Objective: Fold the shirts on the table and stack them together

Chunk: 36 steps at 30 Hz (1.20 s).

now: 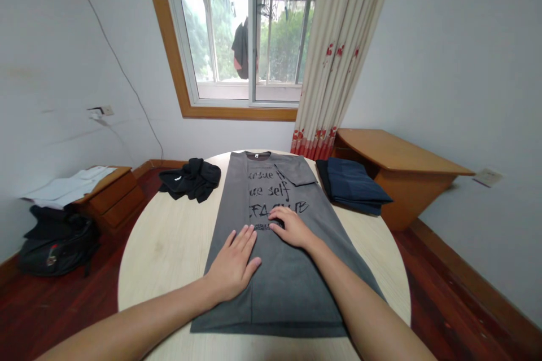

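A grey T-shirt (292, 287) with black lettering lies flat on the round pale wooden table (169, 242), its sides folded in to a long strip, collar at the far end. My left hand (235, 262) rests flat on the shirt's left half, fingers stretched out and together. My right hand (290, 225) lies palm down on the printed lettering in the middle, fingers spread slightly. Neither hand holds anything.
A crumpled black garment (192, 179) lies at the table's far left. Folded dark blue clothes (353, 184) sit at the far right. A wooden desk (398, 152) stands to the right, a low drawer unit (112, 194) and a black bag (57, 242) to the left.
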Motion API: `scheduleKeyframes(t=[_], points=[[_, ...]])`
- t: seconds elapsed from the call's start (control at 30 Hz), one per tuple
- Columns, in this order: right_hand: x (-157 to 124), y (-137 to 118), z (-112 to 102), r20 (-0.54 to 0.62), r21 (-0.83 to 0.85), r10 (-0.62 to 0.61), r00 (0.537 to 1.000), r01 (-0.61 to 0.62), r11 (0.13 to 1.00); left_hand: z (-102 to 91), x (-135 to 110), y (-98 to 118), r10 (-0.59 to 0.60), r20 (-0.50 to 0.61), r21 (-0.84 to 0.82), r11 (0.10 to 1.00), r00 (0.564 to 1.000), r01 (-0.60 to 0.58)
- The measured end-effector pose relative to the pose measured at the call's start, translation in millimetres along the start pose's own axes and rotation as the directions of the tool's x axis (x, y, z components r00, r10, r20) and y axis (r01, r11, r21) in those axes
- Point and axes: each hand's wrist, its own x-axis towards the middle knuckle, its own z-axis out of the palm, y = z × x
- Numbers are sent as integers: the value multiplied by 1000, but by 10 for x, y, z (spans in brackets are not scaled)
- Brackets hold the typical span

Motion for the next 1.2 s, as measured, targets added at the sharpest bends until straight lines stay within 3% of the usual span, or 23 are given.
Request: scheduleKeyframes(t=[0.2, 0.3, 0.4, 0.5, 0.57, 0.67, 0.77, 1.03, 1.2], points=[[-15, 6, 5, -15, 3, -14, 1000, 14, 1000, 173, -277, 171, 60, 54, -79, 995, 997, -55], [-21, -5, 4, -25, 3, -16, 1000, 16, 1000, 183, -275, 180, 66, 107, -143, 988, 992, -50], [-28, -6, 10, -35, 4, -18, 999, 18, 1000, -33, -42, 86, 35, 179, -218, 976, 983, 5], [-36, -4, 20, -46, 3, -29, 999, 29, 1000, -287, 333, -124, 40, 53, -225, 974, 998, -27], [-40, -8, 24, -56, -1, -35, 998, 35, 999, -337, 547, -297, 5, -30, -154, 988, 1000, -10], [-43, -21, 25, -62, -8, -33, 997, 33, 999, -219, 699, -518, -22, 5, -54, 998, 1000, 23], [-44, -35, 20, -67, -10, -31, 997, 31, 999, -61, 673, -613, -7, 37, -37, 999, 999, 8], [-47, -83, 22, -65, -34, -24, 998, 22, 999, 64, 504, -469, 41, -6, -32, 999, 999, -42], [-85, -290, -56, -11, -259, 62, 998, -63, 964, 66, 509, -464, 49, -3, -51, 998, 999, -49]])
